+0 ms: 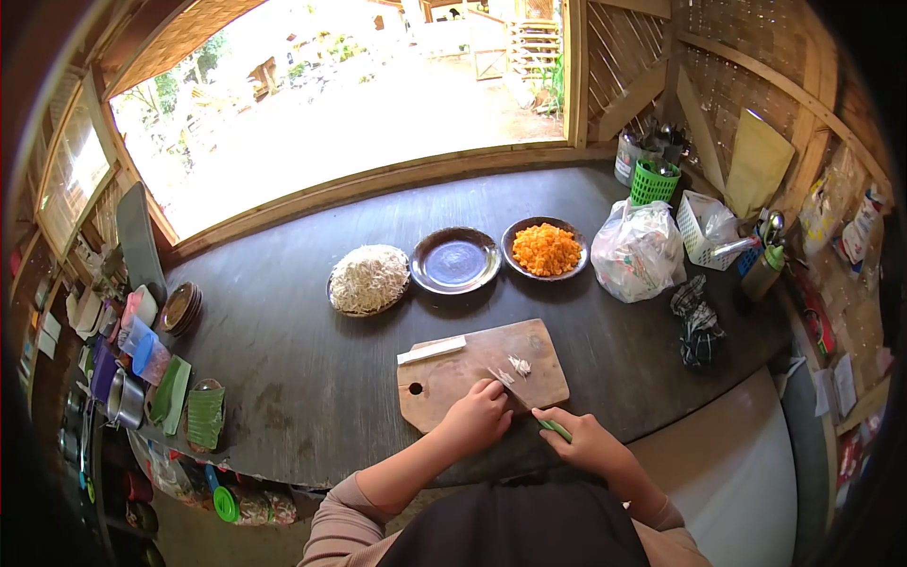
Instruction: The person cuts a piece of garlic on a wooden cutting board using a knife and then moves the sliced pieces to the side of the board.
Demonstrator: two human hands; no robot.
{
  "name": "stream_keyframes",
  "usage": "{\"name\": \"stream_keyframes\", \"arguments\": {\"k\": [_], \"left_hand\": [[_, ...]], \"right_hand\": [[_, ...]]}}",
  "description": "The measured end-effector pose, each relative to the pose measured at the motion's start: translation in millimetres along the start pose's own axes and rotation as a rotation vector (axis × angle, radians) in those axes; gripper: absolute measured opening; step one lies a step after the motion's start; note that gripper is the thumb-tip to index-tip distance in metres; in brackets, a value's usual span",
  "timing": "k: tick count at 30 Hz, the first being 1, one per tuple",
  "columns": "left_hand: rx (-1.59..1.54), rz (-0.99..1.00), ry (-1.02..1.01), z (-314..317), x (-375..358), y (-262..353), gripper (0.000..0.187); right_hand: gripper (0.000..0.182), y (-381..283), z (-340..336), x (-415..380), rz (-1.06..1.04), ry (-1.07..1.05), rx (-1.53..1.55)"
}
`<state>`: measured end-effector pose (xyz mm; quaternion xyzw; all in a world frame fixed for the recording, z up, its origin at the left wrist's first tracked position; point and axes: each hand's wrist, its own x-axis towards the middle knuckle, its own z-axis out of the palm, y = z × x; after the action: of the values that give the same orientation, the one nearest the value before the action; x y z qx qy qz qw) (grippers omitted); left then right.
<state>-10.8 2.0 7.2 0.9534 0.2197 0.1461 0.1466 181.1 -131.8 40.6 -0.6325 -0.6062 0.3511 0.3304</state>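
On the dark table lies a wooden cutting board [444, 387] with a hole at its left end. My left hand [479, 413] rests on the board, fingers bent and pressed together near thin pale strips [501, 377]; what is under the fingertips is hidden. My right hand [581, 441] is closed around the green handle of a knife [556, 430], whose blade reaches over the board beside my left fingers. A small pile of pale shreds [519, 366] sits to the right of the strips. A long white piece [432, 351] lies along the board's upper left edge.
Behind the board stand a plate of white shreds [369, 280], an empty dark plate [455, 261] and a plate of orange pieces [546, 249]. A plastic bag [639, 251], green basket [655, 181] and dark cloth [697, 321] are at right. Containers [149, 359] and leaves line the left.
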Motion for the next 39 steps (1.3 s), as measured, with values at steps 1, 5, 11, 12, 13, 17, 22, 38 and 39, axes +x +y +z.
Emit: {"name": "stream_keyframes", "arguments": {"k": [1,5,11,12,13,17,22,38,39], "left_hand": [[0.003,0.005,0.010,1,0,-1,0.024],[0.000,0.002,0.011,1,-1,-1,0.025],[0.072,-0.024,0.005,1,-2,3,0.030],[0.073,-0.023,0.005,1,-3,3,0.030],[0.091,-0.023,0.011,2,-3,3,0.030],[0.090,-0.090,-0.022,-2,-2,7,0.031],[0.080,-0.102,-0.047,-5,-1,9,0.032],[0.104,-0.050,-0.014,0,-4,2,0.031],[0.101,-0.053,-0.013,0,-4,3,0.031]], "right_hand": [[0.034,2,2,0,0.001,0.000,0.000],[0.034,11,16,12,-0.130,0.066,-0.017],[0.032,10,24,28,-0.173,0.087,-0.024],[0.032,12,24,28,-0.178,0.093,-0.012],[0.032,11,22,26,-0.179,0.094,-0.012],[0.033,4,8,8,-0.063,0.034,0.014],[0.033,-2,2,-2,0.017,0.005,0.027],[0.034,7,15,17,-0.131,0.066,0.013],[0.035,3,12,12,-0.114,0.060,0.017]]}}
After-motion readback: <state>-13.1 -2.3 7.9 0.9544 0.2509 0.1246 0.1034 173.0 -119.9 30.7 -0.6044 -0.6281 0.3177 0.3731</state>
